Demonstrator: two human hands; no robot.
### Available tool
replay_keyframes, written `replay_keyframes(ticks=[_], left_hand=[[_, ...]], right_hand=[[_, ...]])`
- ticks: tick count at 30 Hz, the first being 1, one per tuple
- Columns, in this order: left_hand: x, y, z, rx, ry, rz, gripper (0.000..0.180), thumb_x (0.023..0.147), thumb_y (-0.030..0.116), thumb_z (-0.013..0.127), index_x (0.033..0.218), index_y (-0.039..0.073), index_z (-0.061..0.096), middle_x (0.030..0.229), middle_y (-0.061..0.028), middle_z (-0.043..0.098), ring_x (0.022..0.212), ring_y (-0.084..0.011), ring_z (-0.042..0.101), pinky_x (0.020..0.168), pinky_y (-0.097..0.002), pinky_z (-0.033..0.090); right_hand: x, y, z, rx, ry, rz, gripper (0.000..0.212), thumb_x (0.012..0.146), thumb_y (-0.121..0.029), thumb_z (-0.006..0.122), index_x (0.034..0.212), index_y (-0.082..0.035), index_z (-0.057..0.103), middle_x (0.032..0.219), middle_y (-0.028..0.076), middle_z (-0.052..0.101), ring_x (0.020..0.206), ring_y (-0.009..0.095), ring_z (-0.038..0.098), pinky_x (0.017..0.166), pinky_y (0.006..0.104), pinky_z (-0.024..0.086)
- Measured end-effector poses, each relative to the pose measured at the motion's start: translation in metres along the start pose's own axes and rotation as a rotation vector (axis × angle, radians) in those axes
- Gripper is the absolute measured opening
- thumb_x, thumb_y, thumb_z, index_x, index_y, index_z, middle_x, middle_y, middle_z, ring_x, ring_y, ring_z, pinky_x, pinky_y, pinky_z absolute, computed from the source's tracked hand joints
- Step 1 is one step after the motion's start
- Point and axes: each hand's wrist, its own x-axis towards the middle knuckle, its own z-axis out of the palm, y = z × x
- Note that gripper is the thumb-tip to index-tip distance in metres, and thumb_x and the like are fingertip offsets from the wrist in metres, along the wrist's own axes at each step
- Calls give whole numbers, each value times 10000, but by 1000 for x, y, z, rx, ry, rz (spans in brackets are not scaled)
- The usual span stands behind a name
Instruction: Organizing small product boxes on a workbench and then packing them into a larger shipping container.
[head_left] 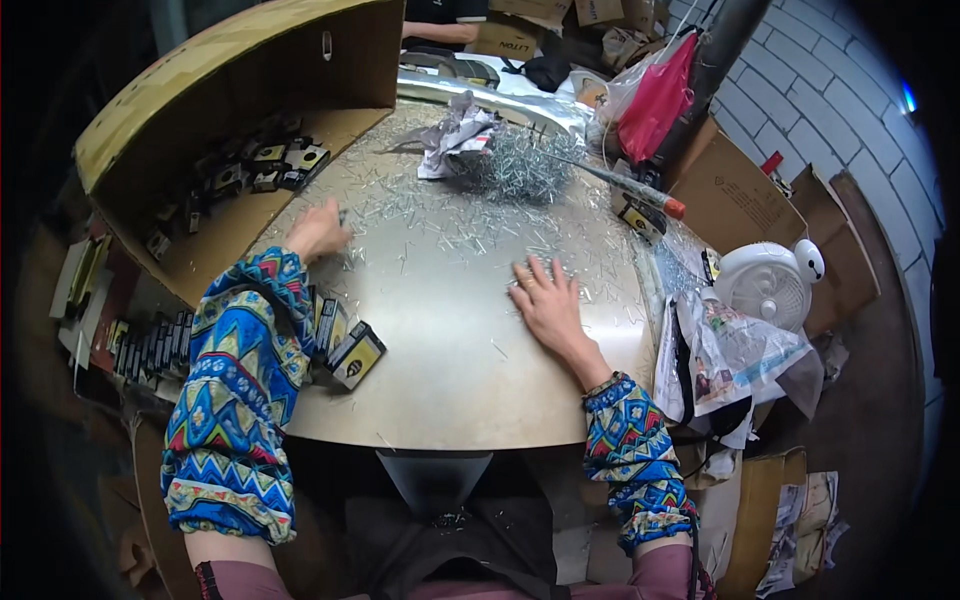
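My left hand (319, 232) is at the left of the metal tabletop (430, 370), its fingers closed together. Something small and grey shows at the fingertips; I cannot make out what it is. My right hand (550, 310) lies palm down on the right half of the table, fingers spread, a ring on one of them. Thin silver metal pins (440, 225) are strewn between and beyond both hands. They rise into a tangled heap (520, 168) at the back. Beside my left forearm, a small black-and-yellow box (357, 355) leans by another like it.
A large cardboard box (350, 65) lies on its side at left, with small black-and-yellow boxes (270, 155) inside. Crumpled paper (455, 140) and an orange-tipped rod (672, 207) touch the heap. A white fan (768, 285) and plastic bag (745, 350) border the right edge. Another person's arm (440, 32) shows behind.
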Motion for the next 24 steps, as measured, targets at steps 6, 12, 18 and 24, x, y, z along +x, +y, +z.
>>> replay_keyframes(ticks=[6,12,18,24], left_hand=[[-47,-13,-19,270,347,100,440,880,238,611,1204,-9,447,1137,-292,610,1079,-478,595,930,-521,489],[-132,-10,-53,-665,350,14,283,947,200,610,1149,9,555,1070,-169,668,1019,-257,655,847,-388,528],[-300,-13,23,-1806,-67,-43,308,1030,229,528,1272,39,558,1141,-40,654,1025,-147,657,778,-358,597],[-389,-49,187,-1558,-299,-573,262,964,126,589,1226,115,596,1046,-17,652,920,-139,657,684,-314,569]], right_hand=[[-46,-35,-19,263,-5,-200,453,988,-372,553,1388,-160,543,1483,156,458,1378,453,363,1113,638,260],[-60,-62,-44,174,-9,-329,369,969,-243,618,1318,-125,623,1441,181,514,1332,392,474,1132,522,337],[-58,-45,-34,560,35,-163,459,967,-276,613,1385,-92,560,1483,232,443,1407,358,397,1186,489,248],[-72,-122,-25,345,-87,-327,499,1001,-355,535,1427,-98,498,1526,227,377,1444,369,319,1185,487,241]])
